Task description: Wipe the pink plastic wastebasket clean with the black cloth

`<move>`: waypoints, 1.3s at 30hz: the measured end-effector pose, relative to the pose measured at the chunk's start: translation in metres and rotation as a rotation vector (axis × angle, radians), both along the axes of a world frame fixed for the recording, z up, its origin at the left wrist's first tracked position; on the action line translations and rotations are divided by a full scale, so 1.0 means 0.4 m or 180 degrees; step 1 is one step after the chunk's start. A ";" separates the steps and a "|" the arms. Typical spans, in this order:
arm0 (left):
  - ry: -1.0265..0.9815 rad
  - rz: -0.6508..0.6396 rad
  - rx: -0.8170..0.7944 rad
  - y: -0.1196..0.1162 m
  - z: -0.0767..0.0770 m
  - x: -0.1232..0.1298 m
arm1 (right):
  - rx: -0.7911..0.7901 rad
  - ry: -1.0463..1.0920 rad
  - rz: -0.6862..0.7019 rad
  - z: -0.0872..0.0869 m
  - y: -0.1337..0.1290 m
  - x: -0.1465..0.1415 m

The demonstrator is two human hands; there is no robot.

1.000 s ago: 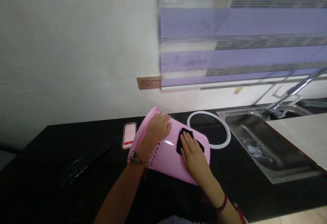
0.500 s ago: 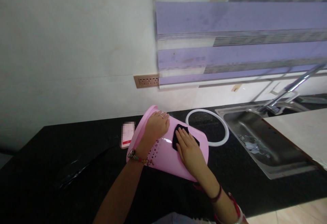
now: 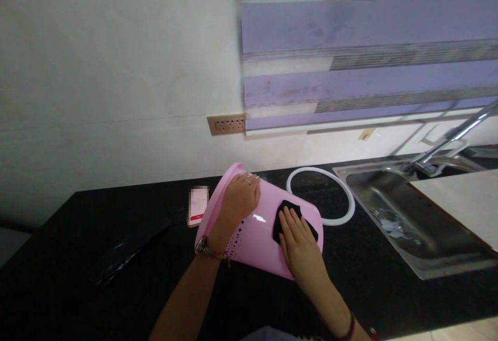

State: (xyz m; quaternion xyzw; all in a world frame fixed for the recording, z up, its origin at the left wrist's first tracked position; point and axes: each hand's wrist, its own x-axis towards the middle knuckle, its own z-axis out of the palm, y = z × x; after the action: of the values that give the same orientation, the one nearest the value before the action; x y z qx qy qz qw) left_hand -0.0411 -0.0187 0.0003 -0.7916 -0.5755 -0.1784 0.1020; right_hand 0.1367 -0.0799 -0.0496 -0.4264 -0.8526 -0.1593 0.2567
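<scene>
A pink plastic bin [image 3: 268,247] with small holes near its rim lies on its side on the dark countertop [image 3: 155,299]. My left hand [image 3: 241,195] rests on the bin's upper side near the rim, fingers bent over the surface, with nothing visible in it. A black cloth [image 3: 288,211] lies against the bin toward its narrower end. My right hand [image 3: 298,237] presses flat on that cloth, fingers stretched out. Behind the bin sits a white ring [image 3: 352,207], apart from both hands.
A phone [image 3: 198,206] lies left of the bin. Farther left is a shiny black plastic item [image 3: 120,263]. On the right are a steel sink [image 3: 412,227], a faucet [image 3: 459,131] and a pale board [image 3: 462,195]. A wall outlet [image 3: 227,124] is behind.
My right hand and the black cloth have slid right and slightly toward me, nearer the bin's narrow end. My left hand stays on the bin. The whole view has shifted slightly.
</scene>
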 end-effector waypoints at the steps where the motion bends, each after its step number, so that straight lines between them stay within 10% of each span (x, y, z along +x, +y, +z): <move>1: 0.0021 -0.0004 -0.0010 0.001 0.000 0.000 | -0.0018 -0.0001 0.0026 -0.001 0.000 -0.002; 39: -0.0039 0.0140 0.0040 0.011 -0.006 0.004 | -0.0154 0.0077 -0.0314 -0.027 0.009 0.062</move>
State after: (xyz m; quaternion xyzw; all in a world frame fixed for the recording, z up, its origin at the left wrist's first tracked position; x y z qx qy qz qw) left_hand -0.0393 -0.0142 -0.0021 -0.7769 -0.5923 -0.1846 0.1072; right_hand 0.1616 -0.0765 -0.0603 -0.4759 -0.8310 -0.1460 0.2483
